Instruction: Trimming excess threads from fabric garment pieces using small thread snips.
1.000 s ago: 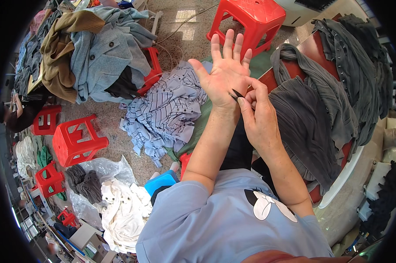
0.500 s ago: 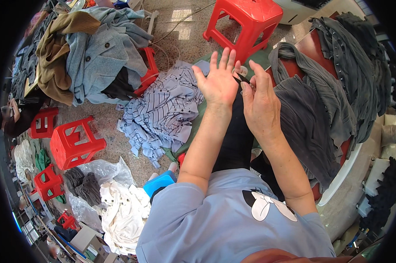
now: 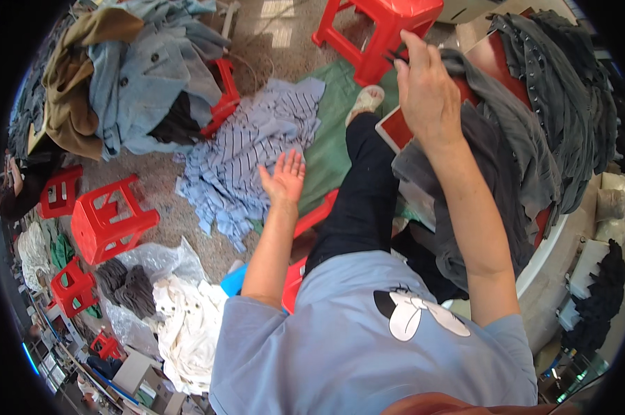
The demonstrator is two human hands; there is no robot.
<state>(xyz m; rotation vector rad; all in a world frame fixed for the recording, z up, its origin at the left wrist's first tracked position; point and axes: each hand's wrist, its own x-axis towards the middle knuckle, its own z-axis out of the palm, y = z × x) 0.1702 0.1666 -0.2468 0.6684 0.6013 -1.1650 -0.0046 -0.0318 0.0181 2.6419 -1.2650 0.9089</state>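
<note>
My left hand (image 3: 285, 176) hangs open, palm forward and fingers spread, over the edge of a heap of blue striped cloth (image 3: 247, 149) on the floor; it holds nothing. Raised higher, my right hand (image 3: 423, 83) pinches a small dark tool (image 3: 394, 57) at its fingertips, above dark grey garments (image 3: 492, 159) draped over a red table (image 3: 402, 128) on my right. My leg in dark trousers (image 3: 361, 194) stretches forward between the two hands, over a green cloth (image 3: 333, 138).
A red plastic stool (image 3: 388, 21) stands ahead, several more (image 3: 108, 221) on the left. Blue and brown coats (image 3: 112, 76) are piled at the far left. White garments (image 3: 188, 325) and clear plastic bags lie at lower left. Another person's arm (image 3: 15, 187) shows at the left edge.
My hands were together in front of me, the right one working at the left palm. They have parted: the left has dropped toward the striped cloth, the right has lifted up and rightward.
</note>
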